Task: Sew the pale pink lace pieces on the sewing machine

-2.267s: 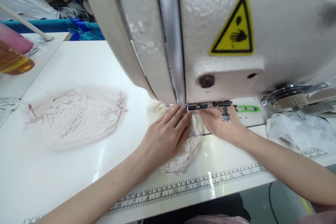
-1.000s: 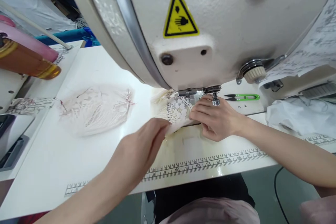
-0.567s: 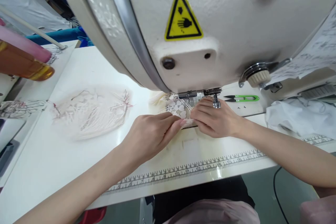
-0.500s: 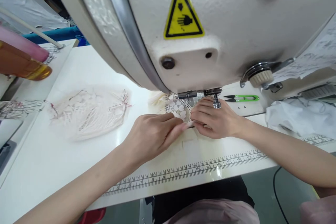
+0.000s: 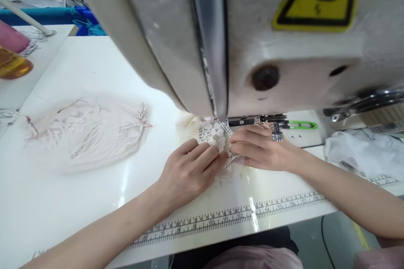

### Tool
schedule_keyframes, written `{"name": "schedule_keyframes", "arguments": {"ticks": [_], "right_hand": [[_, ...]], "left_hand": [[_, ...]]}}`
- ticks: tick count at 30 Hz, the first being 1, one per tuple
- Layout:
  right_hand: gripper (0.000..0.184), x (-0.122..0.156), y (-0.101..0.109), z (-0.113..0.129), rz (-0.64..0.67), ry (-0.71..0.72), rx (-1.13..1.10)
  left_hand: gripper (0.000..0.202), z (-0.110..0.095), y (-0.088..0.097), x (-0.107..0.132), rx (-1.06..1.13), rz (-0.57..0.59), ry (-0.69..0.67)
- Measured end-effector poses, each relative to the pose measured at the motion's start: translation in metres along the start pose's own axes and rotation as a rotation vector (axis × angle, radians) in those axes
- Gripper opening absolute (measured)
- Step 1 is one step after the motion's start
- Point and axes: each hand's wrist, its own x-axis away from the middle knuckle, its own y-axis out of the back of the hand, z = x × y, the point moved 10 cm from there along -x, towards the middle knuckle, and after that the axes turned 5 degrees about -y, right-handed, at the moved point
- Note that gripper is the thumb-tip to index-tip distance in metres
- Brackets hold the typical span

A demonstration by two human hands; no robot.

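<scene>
Two hands [image 5: 194,172] [image 5: 263,148] on lace [image 5: 216,133], tabletop [image 5: 271,185] between them and ruled front edge [image 5: 221,234]

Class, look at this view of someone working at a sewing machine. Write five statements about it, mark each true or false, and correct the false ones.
1. The left hand and the right hand are both at the lace piece. True.

2. The green-handled snips lie to the left of both hands. False: the green-handled snips lie on the right side, beyond the right hand's fingers.

3. A sheer, patterned piece lies on the white table, left of the left hand. True.

4. The warning sign on the machine is red and round. False: the warning sign is yellow with a black border and a black hand.

5. Ruler markings run along the table's near edge. True.
</scene>
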Motion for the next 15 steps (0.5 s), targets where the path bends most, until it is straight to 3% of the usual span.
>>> {"name": "schedule_keyframes", "arguments": {"ticks": [8, 15], "right_hand": [[0.01, 0.001, 0.015, 0.003, -0.149, 0.058, -0.118], [0.005, 0.001, 0.014, 0.002, -0.158, 0.05, -0.137]], "left_hand": [[0.014, -0.002, 0.004, 0.002, -0.054, -0.036, -0.049], [0.031, 0.005, -0.017, 0.009, 0.128, 0.068, 0.01]]}}
